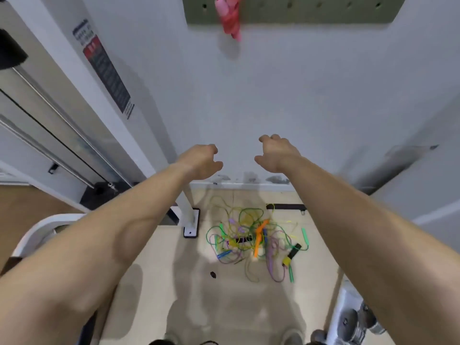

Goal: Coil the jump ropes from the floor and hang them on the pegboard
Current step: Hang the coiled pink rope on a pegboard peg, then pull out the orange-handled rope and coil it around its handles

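Before the wall, the left hand and right hand hover, fingers loosely curled, holding nothing. Above, the pegboard is cut off, its pink rope blurred.

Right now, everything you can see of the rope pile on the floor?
The rope pile is one loose, uncoiled tangle lying on the beige floor close to the wall. Thin, plastic-looking cords in green, yellow and purple loop over each other. Handles stick out: orange mid-pile, green, blue, black-and-yellow at the right. The left hand and right hand hold none of it.
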